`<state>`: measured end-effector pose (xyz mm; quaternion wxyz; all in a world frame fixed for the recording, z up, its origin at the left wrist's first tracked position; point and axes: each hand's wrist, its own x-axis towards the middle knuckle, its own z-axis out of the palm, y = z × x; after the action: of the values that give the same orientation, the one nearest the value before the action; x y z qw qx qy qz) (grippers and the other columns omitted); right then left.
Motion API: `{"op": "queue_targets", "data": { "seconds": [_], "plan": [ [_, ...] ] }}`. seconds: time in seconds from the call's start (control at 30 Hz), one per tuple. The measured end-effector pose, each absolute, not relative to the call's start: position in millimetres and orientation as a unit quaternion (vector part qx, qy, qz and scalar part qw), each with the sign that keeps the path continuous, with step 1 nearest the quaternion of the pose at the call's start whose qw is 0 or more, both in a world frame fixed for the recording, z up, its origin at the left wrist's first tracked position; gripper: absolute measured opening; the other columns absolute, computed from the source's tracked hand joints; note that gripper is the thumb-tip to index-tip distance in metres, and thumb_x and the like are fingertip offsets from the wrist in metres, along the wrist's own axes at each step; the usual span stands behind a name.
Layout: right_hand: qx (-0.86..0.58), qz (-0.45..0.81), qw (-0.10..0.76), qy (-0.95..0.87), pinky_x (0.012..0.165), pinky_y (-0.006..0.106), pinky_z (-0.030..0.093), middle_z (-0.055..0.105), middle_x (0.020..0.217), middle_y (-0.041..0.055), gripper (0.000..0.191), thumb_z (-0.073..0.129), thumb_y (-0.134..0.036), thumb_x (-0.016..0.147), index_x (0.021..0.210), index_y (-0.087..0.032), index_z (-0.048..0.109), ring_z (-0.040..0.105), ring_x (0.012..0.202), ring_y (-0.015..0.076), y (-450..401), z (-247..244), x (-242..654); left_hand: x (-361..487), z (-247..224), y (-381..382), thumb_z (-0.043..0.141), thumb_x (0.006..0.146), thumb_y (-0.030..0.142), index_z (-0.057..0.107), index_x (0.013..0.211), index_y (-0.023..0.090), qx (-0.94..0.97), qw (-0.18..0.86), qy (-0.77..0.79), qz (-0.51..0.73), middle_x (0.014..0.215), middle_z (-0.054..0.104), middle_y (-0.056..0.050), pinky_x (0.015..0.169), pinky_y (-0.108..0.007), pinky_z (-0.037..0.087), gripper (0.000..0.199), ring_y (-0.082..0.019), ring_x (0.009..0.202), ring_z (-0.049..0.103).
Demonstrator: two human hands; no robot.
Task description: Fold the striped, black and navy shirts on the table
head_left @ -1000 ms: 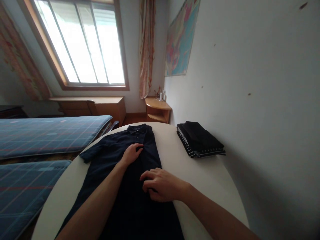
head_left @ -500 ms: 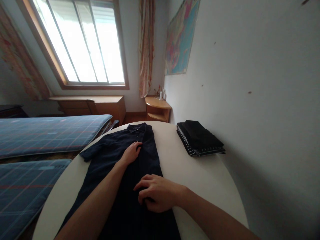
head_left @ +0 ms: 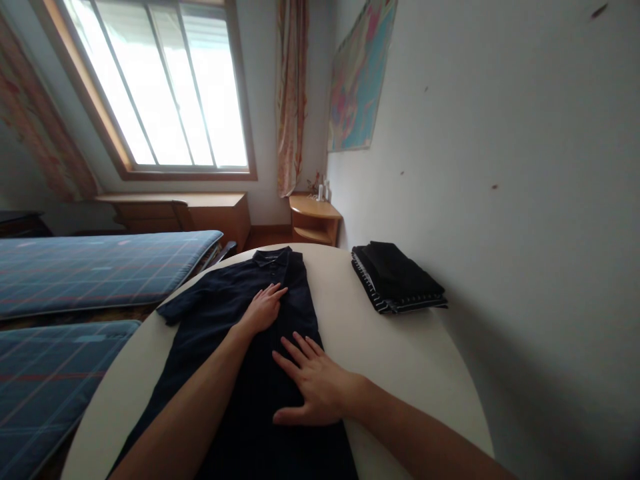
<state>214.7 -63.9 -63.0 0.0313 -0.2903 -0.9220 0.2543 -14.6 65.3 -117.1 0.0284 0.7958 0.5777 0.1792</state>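
A dark navy polo shirt [head_left: 210,303] lies spread on the white round table [head_left: 400,373], its collar at the far edge. One short sleeve sticks out on the left; on the right side no sleeve shows. My left hand [head_left: 263,309] rests on the upper chest below the buttons, fingers stretched out on the cloth. Lower down, my right hand [head_left: 315,383] is spread wide over the shirt's right side, palm down, holding nothing. The shirt's lower part is partly hidden by my left forearm and cut off by the frame.
A stack of folded dark clothes [head_left: 397,277] sits on the table's right, close to the wall [head_left: 525,200]. Plaid mattresses [head_left: 100,273] stand at left. Beyond are a wooden desk [head_left: 220,210] and a small corner shelf [head_left: 315,208].
My right hand has opened from curled fingers to a wide spread over the shirt. The fingers of my left hand have straightened slightly in about the same place.
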Motion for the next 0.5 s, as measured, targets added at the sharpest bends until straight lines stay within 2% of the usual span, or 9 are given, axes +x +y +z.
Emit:
{"op": "queue_targets", "data": {
  "seconds": [0.1,0.2,0.27,0.33,0.4,0.5],
  "plan": [
    [-0.288,0.254,0.019,-0.923,0.120,0.057,0.010,0.014,0.165,0.0144,0.101,0.054,-0.079,0.079,0.158,-0.024,0.023,0.005,0.151,0.0395,-66,-51,218,-9,-117,62,0.036,0.095,0.017,0.046,0.147,0.020,0.798,0.026,0.578,0.167,0.157,0.038,-0.011,0.118,-0.049,0.027,0.053,-0.027,0.146,0.031],
    [-0.275,0.233,0.020,-0.932,0.116,0.056,0.024,0.032,0.158,0.0163,0.096,0.061,-0.076,0.076,0.152,-0.022,0.038,0.026,0.144,0.0413,-63,-38,221,-1,-115,57,0.035,0.095,0.019,0.044,0.148,0.020,0.803,0.025,0.575,0.153,0.158,0.036,-0.010,0.119,-0.048,0.025,0.053,-0.026,0.147,0.028],
    [-0.276,0.220,0.031,-0.935,0.109,0.048,0.036,0.052,0.144,0.0154,0.081,0.062,-0.069,0.079,0.143,-0.020,0.051,0.046,0.131,0.0359,-54,-31,222,4,-114,55,0.034,0.095,0.019,0.043,0.148,0.021,0.808,0.030,0.570,0.146,0.159,0.034,-0.009,0.119,-0.048,0.025,0.054,-0.026,0.148,0.027],
    [-0.311,0.206,0.053,-0.926,0.097,0.038,0.044,0.067,0.122,0.0110,0.057,0.059,-0.057,0.087,0.130,-0.021,0.062,0.061,0.112,0.0277,-39,-27,223,8,-112,53,0.033,0.095,0.019,0.042,0.149,0.020,0.812,0.034,0.566,0.139,0.159,0.033,-0.008,0.119,-0.048,0.024,0.055,-0.025,0.148,0.027],
    [-0.387,0.178,0.082,-0.901,0.086,0.031,0.047,0.072,0.106,0.0069,0.036,0.055,-0.045,0.092,0.118,-0.022,0.067,0.066,0.098,0.0223,-17,-25,224,9,-111,52,0.033,0.095,0.019,0.042,0.149,0.020,0.813,0.036,0.566,0.135,0.159,0.034,-0.008,0.120,-0.048,0.024,0.055,-0.025,0.148,0.027],
    [-0.505,0.122,0.117,-0.846,0.081,0.028,0.046,0.073,0.107,0.0061,0.027,0.049,-0.034,0.096,0.113,-0.023,0.067,0.067,0.096,0.0199,29,-27,225,10,-109,50,0.033,0.097,0.023,0.042,0.149,0.019,0.812,0.035,0.566,0.134,0.159,0.035,-0.008,0.120,-0.047,0.024,0.054,-0.024,0.148,0.027]
  ]
}}
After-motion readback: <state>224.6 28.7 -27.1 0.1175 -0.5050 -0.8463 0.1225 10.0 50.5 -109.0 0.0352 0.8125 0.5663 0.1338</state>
